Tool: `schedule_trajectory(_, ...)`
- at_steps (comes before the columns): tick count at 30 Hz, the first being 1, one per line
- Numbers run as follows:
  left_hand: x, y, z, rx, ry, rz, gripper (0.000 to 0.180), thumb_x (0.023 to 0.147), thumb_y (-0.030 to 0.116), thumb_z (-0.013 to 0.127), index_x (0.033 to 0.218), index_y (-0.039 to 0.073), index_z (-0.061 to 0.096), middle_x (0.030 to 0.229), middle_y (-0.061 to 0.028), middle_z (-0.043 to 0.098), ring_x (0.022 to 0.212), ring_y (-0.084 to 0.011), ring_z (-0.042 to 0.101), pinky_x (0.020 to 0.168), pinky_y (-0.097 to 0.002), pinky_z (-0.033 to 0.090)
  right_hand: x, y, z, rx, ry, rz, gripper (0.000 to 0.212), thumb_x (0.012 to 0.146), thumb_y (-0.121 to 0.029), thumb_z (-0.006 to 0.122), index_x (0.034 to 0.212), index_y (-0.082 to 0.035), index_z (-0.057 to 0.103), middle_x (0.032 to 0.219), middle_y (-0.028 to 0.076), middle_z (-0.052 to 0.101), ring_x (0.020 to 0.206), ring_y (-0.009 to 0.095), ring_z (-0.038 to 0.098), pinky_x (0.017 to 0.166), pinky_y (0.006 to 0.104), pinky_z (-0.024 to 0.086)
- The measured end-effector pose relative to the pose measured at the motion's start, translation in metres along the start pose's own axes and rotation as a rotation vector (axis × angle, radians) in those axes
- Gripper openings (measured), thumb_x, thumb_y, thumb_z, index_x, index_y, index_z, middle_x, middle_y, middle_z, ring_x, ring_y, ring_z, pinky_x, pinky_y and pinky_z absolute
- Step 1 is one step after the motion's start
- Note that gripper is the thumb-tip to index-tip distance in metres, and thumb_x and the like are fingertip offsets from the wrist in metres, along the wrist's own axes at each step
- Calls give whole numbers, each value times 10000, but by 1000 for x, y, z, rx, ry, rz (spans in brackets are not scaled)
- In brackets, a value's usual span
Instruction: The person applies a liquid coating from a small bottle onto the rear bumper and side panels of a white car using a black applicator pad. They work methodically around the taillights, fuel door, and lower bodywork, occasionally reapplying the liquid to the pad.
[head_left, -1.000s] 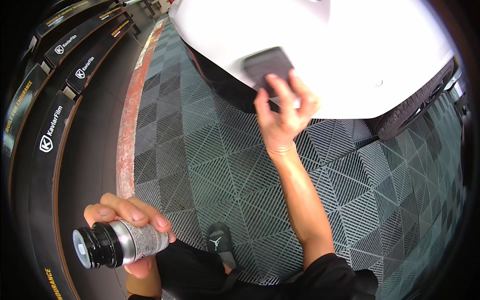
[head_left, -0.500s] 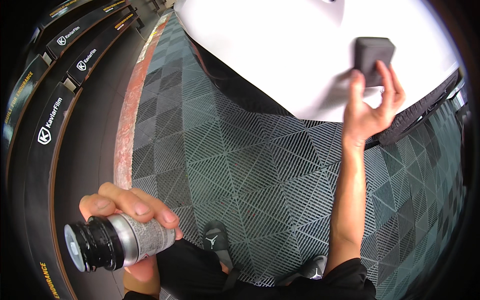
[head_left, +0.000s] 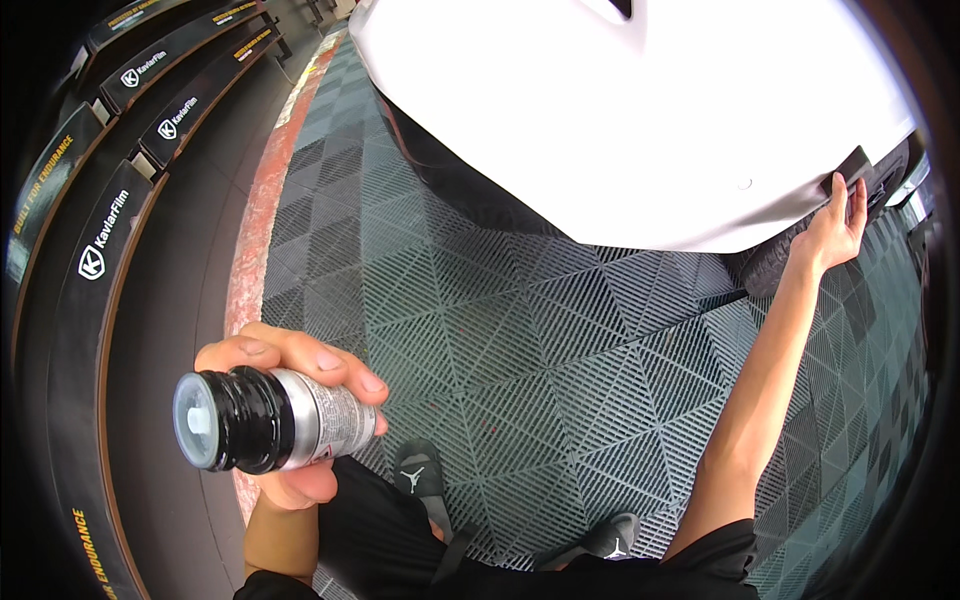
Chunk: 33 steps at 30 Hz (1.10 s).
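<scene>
The left hand (head_left: 308,352) holds a small silver bottle (head_left: 265,420) on its side – fingers clamped over the top of it, thumb underneath – with the black neck and clear cap pointing left. It sits well apart from the white car (head_left: 620,130). The right hand (head_left: 832,236) reaches out at full stretch, fingers closed on the near end of a dark pad (head_left: 857,166) – the pad is at the edge of the car's bodywork, just beside the tire (head_left: 768,266). Two dark sandals (head_left: 419,476) stand on the gray tiled floor (head_left: 480,340).
</scene>
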<state>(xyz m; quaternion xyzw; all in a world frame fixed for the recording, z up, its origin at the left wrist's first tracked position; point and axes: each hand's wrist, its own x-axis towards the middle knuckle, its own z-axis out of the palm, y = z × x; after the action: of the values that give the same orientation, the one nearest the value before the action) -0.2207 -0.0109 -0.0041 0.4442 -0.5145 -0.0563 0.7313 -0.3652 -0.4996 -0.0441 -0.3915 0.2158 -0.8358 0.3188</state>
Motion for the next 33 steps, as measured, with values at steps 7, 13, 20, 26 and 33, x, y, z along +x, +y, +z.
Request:
schedule_trajectory(7, -2, 1, -11, 130, -47, 31, 724, 783, 393, 799, 1271, 45, 392, 1039, -102, 510, 836, -211, 629, 511, -265, 602, -77, -30, 31, -257, 2, -77, 431, 791, -185, 789, 1172, -37, 652, 1065, 122, 568, 787, 166, 635, 687, 270, 538)
schedule_trajectory(13, 1, 0, -28, 64, -60, 69, 746, 758, 374, 825, 1272, 44, 396, 1040, -109, 511, 829, -218, 632, 504, -272, 609, -150, -67, 52, -422, -197, -454, 425, 707, -144, 814, 1102, -78, 673, 1148, 103, 558, 1051, 226, 529, 757, 339, 462)
schedule_trajectory(20, 4, -2, -48, 6, -85, 81, 784, 738, 346, 844, 1301, 36, 395, 1047, -118, 510, 808, -221, 631, 470, -266, 603, -220, -87, 68, -418, -415, -574, 484, 674, -77, 822, 1135, -108, 678, 1187, 134, 543, 1091, 260, 521, 846, 370, 478)
schedule_trajectory(26, 12, -7, -52, -18, -108, 99, 780, 739, 329, 843, 1308, 25, 405, 1046, -119, 509, 814, -231, 628, 478, -272, 612, -296, -110, 93, -549, -789, -786, 406, 652, -173, 668, 1056, -178, 691, 1129, 71, 602, 906, 221, 549, 738, 397, 409)
schedule_trajectory(33, 7, -14, -67, -17, -50, 113, 783, 759, 350, 824, 1311, 10, 386, 1066, -118, 498, 841, -221, 615, 476, -266, 609, -264, -132, 96, -604, -856, -773, 436, 614, -155, 693, 1047, -201, 693, 1094, 58, 590, 898, 224, 540, 746, 413, 392)
